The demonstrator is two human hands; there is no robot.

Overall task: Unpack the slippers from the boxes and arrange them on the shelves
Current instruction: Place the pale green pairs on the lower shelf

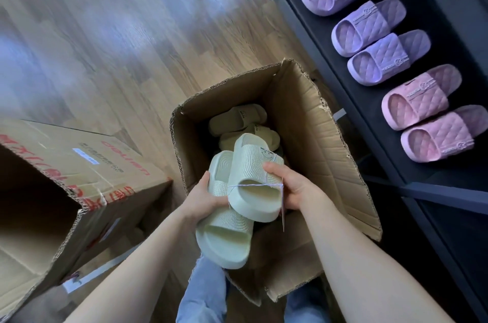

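I hold a pair of pale green slippers (245, 185) above an open cardboard box (311, 137). The two slippers are tied together with a thin string, and a tag hangs at their right side. My left hand (203, 198) grips the lower slipper from the left. My right hand (290, 185) grips the upper slipper at its right edge. More pale green slippers (237, 118) lie deeper in the box. On the black shelf (369, 90) at the right stand purple slippers (369, 32) and a pink pair (427, 114).
A second, larger cardboard box (66, 190) with red print stands open at the left on the wooden floor (105, 32). My legs in blue jeans (206, 293) are below the box. A lower shelf level shows dark at the bottom right.
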